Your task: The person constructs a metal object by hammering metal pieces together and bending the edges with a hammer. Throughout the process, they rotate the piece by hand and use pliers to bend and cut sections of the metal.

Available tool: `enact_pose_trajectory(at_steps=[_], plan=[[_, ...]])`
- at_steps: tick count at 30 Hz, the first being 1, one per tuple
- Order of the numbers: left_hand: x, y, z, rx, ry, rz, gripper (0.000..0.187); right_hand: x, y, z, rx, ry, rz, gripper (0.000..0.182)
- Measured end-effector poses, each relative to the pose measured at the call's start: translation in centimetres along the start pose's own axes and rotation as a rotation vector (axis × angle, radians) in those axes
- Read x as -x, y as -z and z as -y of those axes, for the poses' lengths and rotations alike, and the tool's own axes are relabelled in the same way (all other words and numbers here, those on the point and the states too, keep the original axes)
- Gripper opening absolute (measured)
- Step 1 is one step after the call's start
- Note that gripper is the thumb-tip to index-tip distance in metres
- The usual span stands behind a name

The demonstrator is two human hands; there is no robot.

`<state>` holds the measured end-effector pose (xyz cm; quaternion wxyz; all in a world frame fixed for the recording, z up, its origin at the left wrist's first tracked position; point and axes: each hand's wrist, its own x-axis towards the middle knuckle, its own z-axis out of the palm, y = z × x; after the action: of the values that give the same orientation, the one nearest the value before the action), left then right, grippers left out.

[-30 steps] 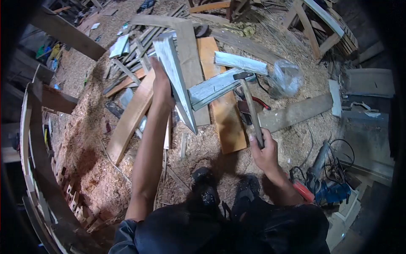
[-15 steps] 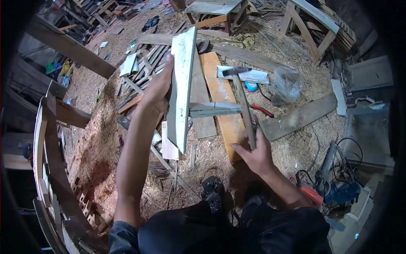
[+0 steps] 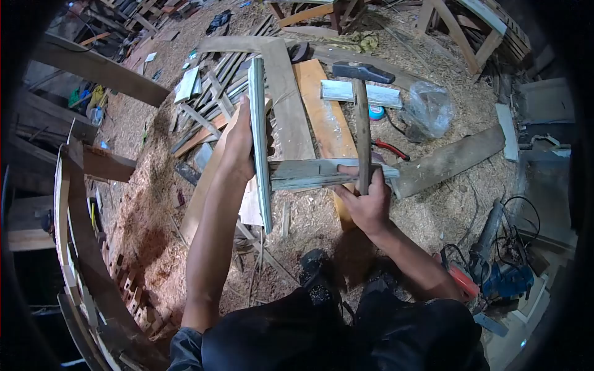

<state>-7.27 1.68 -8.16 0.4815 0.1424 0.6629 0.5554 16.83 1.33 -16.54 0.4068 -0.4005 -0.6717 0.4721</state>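
My left hand (image 3: pixel 239 148) is closed on a white-painted wooden board (image 3: pixel 260 142), held upright and seen nearly edge-on. From its right side a shorter wooden crosspiece (image 3: pixel 306 173) sticks out, so the two form a T; how they are joined is hidden. In my right hand (image 3: pixel 372 207) is a hammer (image 3: pixel 361 117), gripped by its wooden handle with the dark head up. The thumb and index finger of that hand also reach the free end of the crosspiece.
Wood shavings cover the ground. An orange-brown plank (image 3: pixel 322 105), a white strip (image 3: pixel 365 94), a blue tape measure (image 3: pixel 376 112), red-handled pliers (image 3: pixel 392 149) and a plastic bag (image 3: pixel 430 110) lie ahead. Corded power tools (image 3: pixel 507 281) are at right, a curved wooden frame (image 3: pixel 77 241) at left.
The white board has turned from showing its broad face to nearly edge-on. My right hand has come up to the crosspiece's end, and the hammer stands more upright.
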Motion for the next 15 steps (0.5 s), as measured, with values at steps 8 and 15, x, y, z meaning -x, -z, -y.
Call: enact_pose_trajectory(at_steps=[8,15], plan=[[0.5,0.4,-0.1,0.057,0.030,-0.023,0.050,0.1,0.7,1.0,0.016,0.044,0.020,0.051],[3.1,1.3,-3.4,0.044,-0.076,0.218,0.037,-0.6,-1.2,-1.3,-0.279,0.067,0.017,0.044]])
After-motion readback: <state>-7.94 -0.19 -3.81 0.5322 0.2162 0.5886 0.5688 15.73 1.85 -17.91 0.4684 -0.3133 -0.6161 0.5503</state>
